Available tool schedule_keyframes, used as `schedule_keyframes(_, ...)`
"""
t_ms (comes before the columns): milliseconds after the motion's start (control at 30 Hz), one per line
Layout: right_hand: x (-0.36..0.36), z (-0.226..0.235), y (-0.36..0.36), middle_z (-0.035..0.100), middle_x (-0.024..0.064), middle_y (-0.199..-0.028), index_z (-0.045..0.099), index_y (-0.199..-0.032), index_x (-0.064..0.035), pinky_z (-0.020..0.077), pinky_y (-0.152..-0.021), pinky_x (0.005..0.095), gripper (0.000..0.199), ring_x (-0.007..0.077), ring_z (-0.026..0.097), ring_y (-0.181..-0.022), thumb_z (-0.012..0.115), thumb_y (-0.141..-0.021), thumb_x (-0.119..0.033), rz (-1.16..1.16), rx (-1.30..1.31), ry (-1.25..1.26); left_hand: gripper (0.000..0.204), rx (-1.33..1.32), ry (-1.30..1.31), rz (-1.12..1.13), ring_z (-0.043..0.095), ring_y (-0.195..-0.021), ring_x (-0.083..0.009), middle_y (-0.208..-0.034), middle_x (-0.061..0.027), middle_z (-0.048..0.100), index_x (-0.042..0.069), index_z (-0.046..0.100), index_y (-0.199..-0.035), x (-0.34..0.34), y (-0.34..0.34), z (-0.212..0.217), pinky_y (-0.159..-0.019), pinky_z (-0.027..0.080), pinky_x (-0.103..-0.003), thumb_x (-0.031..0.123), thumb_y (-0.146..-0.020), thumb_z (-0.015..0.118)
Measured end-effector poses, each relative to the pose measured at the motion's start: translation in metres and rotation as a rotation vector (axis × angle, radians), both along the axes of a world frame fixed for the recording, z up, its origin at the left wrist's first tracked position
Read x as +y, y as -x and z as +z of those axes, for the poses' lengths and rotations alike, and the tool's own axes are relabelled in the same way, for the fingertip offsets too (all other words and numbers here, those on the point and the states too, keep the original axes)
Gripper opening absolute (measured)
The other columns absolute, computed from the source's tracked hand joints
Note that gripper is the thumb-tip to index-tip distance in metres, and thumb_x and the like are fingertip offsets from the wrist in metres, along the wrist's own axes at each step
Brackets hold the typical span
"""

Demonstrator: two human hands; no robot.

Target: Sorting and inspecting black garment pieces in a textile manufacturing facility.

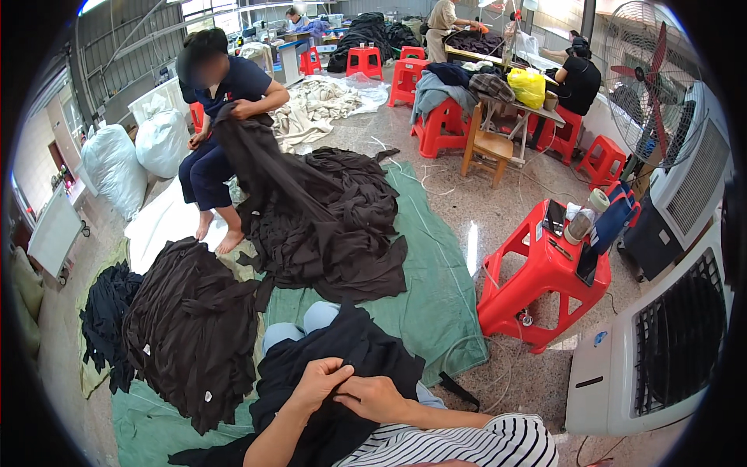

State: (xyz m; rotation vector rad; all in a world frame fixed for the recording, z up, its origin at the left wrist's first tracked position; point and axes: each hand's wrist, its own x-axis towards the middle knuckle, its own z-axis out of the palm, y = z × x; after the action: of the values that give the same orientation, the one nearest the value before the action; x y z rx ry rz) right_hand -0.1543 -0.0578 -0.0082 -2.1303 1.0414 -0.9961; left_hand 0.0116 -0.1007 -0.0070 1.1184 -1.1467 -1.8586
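Left hand [320,384]: pinches black cloth [331,346]
Right hand [375,398]: pinches it too
Knees [282,335]: partly under cloth; loose pinching might drop it

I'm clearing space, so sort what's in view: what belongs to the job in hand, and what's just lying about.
Belongs to the job:
black cloth on the lap, with the left hand and right hand on it
brown cloth heap at left, probably

Just lying about, it seems:
jar and blue pouch on the red stool
yellow bag farther back
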Motion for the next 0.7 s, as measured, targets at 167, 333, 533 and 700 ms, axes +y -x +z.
schedule_keyframes(167, -0.004, 0.001, 0.0, 0.067, 0.0069, -0.085, 0.067, -0.092, -0.0063, 0.052, -0.058, 0.0358, 0.014, 0.0263, 0.067, -0.071, 0.07, -0.081, -0.015, -0.052, -0.053, 0.014, 0.011, -0.025, 0.04, 0.119, 0.05, -0.066, -0.0021, -0.075, 0.0043, 0.06, 0.0, 0.067, -0.085, 0.004, 0.017, 0.01, -0.055, 0.04, -0.019, 0.008, -0.091, 0.067)
schedule_keyframes(333, -0.005, 0.009, 0.003, 0.066, 0.0067, -0.085, 0.065, -0.091, -0.0064, 0.0519, -0.059, 0.0358, 0.014, 0.0267, 0.066, -0.072, 0.071, -0.081, -0.015, -0.055, -0.091, 0.005, 0.013, 0.062, -0.022, 0.335, 0.048, -0.063, -0.0021, -0.073, 0.0047, 0.058, -0.001, 0.068, -0.087, 0.006, 0.026, -0.006, -0.053, 0.039, -0.02, 0.01, -0.093, 0.066)
schedule_keyframes(533, -0.016, 0.005, 0.032, 0.064, 0.0093, -0.086, 0.063, -0.09, -0.0049, 0.0518, -0.064, 0.0386, 0.018, 0.0299, 0.065, -0.078, 0.072, -0.081, -0.018, -0.097, -0.017, -0.108, 0.008, -0.139, 0.273, 0.44, 0.053, -0.071, -0.005, -0.076, 0.002, 0.062, -0.006, 0.069, -0.083, 0.005, 0.024, -0.011, -0.066, 0.042, -0.021, 0.002, -0.086, 0.069)
schedule_keyframes(700, -0.012, 0.015, 0.029, 0.06, 0.0144, -0.087, 0.059, -0.09, -0.0012, 0.0507, -0.068, 0.0384, 0.011, 0.034, 0.064, -0.082, 0.067, -0.084, -0.006, -0.052, -0.195, -0.227, 0.009, -0.078, 0.294, 0.399, 0.054, -0.072, -0.0054, -0.076, 0.0003, 0.064, -0.007, 0.068, -0.082, 0.008, 0.025, -0.009, -0.066, 0.042, -0.021, 0.001, -0.085, 0.07)
